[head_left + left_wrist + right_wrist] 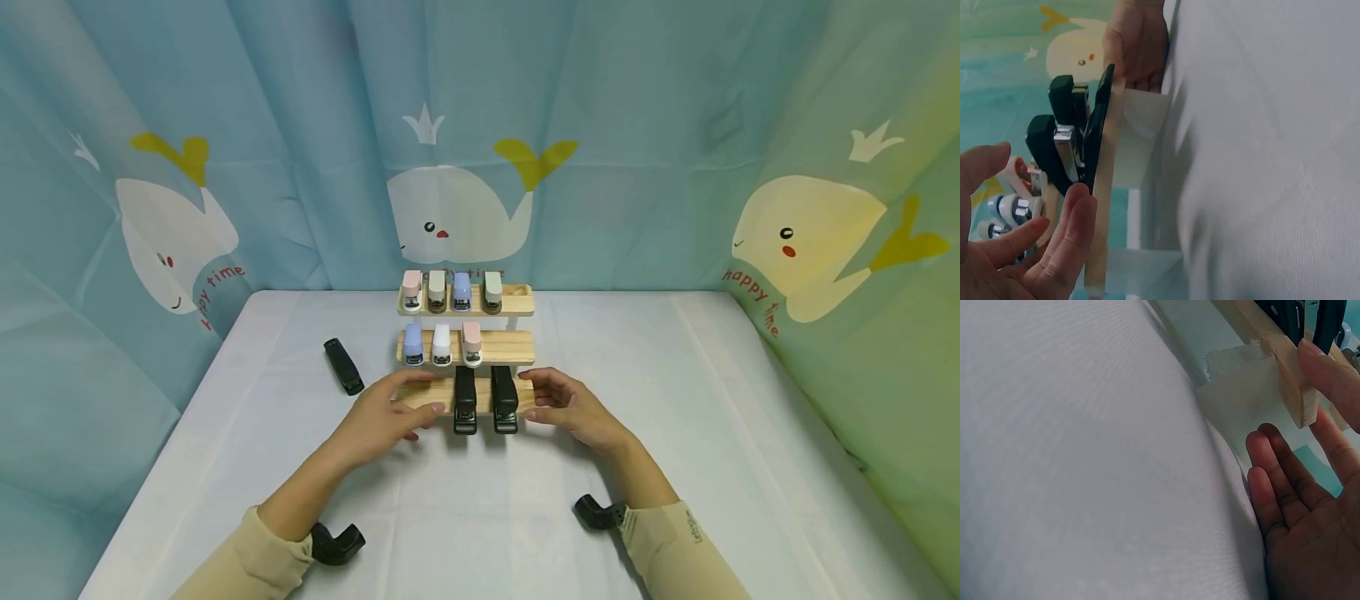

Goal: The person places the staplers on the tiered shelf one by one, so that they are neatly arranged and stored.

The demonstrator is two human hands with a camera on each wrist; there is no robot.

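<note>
A three-tier wooden display rack point(427, 393) with pale translucent supports stands at the middle of the table. On its bottom tier two black staplers, the left stapler point(465, 402) and the right stapler point(505, 402), lie side by side. My left hand point(378, 417) is at that tier's left end, fingers extended beside the left stapler and apart from one another. At the right end is my right hand point(577, 408); its thumb point(1325, 372) lies along the board's edge and its loosely bent fingers surround the end. Neither hand visibly grips anything.
Small staplers in pink, blue, white and grey, such as the pink stapler point(472, 340), fill the upper two tiers. Another black stapler point(343, 367) lies on the white table point(675, 400) to the left. A blue curtain point(637, 100) hangs behind.
</note>
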